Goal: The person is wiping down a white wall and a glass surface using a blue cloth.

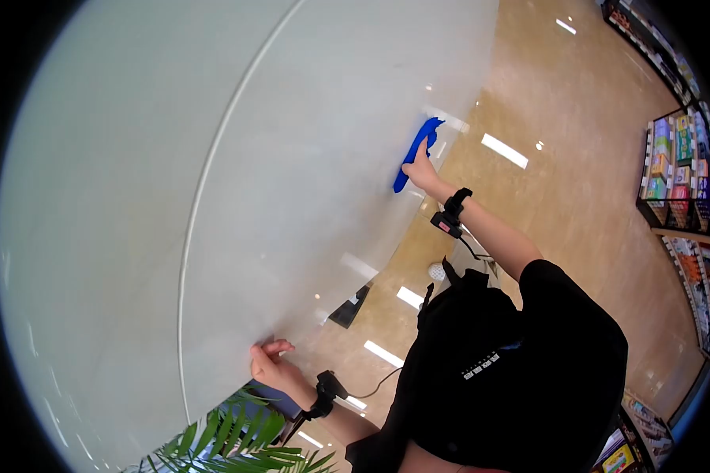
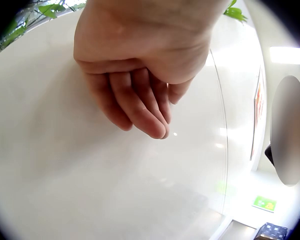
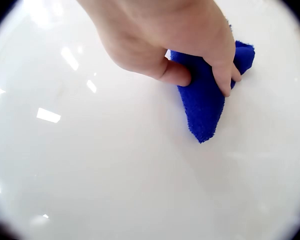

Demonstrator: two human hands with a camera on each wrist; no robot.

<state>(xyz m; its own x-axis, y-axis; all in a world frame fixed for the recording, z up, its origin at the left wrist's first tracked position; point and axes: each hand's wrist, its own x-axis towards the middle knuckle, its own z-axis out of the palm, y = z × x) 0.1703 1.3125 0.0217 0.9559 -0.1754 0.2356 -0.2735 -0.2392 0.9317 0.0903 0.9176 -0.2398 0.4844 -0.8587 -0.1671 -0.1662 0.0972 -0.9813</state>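
Fuzzy blue cloth (image 3: pixel 205 107), glossy wht panel (image 1: pixel 134 197)

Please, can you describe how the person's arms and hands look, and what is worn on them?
Both hands are bare: the left hand and the right hand wear no gloves. Each wrist carries a small black camera unit on a black strap, with a thin dark cable running back toward the body. The forearms are uncovered; a black short-sleeved shirt with small pale lettering ends above the elbow.

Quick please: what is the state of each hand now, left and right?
Left hand: open, fingers loosely curled, holding nothing, near the white surface.
Right hand: gripping the blue cloth against the surface.
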